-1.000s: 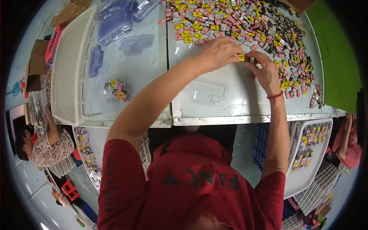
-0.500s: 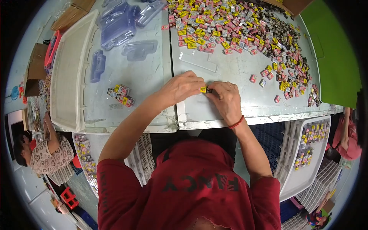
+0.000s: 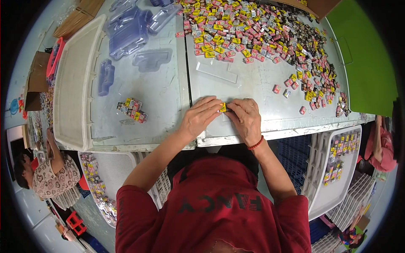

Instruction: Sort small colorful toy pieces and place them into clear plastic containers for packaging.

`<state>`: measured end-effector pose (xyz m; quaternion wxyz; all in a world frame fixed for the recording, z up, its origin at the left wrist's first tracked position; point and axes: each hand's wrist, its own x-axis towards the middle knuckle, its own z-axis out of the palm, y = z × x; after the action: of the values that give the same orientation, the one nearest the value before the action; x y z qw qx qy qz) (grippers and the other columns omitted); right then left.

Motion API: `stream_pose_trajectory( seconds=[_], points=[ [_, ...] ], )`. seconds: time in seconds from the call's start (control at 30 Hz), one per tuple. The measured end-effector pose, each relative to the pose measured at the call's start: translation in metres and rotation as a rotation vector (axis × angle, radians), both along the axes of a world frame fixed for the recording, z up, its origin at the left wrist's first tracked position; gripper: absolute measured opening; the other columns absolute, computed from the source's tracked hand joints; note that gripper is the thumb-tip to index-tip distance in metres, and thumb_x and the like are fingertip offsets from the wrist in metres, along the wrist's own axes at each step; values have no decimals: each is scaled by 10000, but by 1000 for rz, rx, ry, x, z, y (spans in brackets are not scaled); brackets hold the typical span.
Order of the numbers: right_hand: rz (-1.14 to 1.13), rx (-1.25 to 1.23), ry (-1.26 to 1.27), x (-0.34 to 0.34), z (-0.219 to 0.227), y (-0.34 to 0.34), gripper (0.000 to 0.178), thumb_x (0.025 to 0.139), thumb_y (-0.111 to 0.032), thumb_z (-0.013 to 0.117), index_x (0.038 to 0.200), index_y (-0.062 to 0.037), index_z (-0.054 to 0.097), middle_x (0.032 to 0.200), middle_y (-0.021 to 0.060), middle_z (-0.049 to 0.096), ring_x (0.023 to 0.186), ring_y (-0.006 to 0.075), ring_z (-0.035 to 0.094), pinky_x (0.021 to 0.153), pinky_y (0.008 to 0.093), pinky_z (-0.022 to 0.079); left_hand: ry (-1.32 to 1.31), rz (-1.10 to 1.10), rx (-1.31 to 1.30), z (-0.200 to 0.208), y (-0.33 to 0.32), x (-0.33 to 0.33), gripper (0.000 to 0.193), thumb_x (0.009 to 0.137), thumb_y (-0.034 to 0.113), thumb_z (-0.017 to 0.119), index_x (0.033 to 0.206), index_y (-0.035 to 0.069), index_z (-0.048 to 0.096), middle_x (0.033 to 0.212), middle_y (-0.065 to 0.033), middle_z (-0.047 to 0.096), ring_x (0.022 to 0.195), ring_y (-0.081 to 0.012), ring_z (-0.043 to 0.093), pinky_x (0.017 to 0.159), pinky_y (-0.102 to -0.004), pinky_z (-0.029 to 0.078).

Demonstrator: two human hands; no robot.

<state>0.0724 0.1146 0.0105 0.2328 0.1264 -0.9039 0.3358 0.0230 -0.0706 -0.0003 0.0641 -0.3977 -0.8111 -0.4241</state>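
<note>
Grey table — both hands (left, right) pinch yellow piece.

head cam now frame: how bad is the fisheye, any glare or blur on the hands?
Head view: strong fisheye, the table edges bow and the rim goes black; lighting is even and diffuse, with only soft sheen on the clear plastic trays; left hand and right hand are sharp, pinching a small yellow piece; the pile of small pieces blurs slightly toward the rim.

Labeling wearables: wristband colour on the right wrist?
Red wristband, seen clearest in the head view.
</note>
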Motion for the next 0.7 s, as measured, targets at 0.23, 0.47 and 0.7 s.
stream_pose_trajectory(
  seconds=[0.23, 0.47, 0.7],
  points=[
    [22, 41, 14, 9, 4, -1, 315, 648, -37, 748, 948, -14, 655, 1014, 100, 604, 912, 276, 564, 790, 384, 462, 167, 38, -144, 0, 4, 13, 305, 797, 71, 679, 1080, -30, 630, 1214, -117, 587, 1181, -291, 526, 964, -402, 453],
    [-51, 264, -100, 31, -3, -16, 475, 765, -181, 672, 1197, -12, 568, 1197, 111, 542, 1136, 274, 495, 1019, 480, 352, 98, -24, -458, 21, -3, 25, 515, 830, 143, 650, 1284, -37, 486, 1412, -165, 418, 1335, -317, 363, 1088, -460, 285],
    [-92, 213, -106, 33, 1, -15, 431, 814, -193, 650, 1184, 11, 568, 1200, 109, 544, 1147, 262, 486, 1026, 474, 343, 63, 4, -226, 6, 4, 16, 413, 843, -23, 548, 1253, -50, 509, 1327, -179, 509, 1277, -314, 448, 1059, -441, 345]
  ],
)
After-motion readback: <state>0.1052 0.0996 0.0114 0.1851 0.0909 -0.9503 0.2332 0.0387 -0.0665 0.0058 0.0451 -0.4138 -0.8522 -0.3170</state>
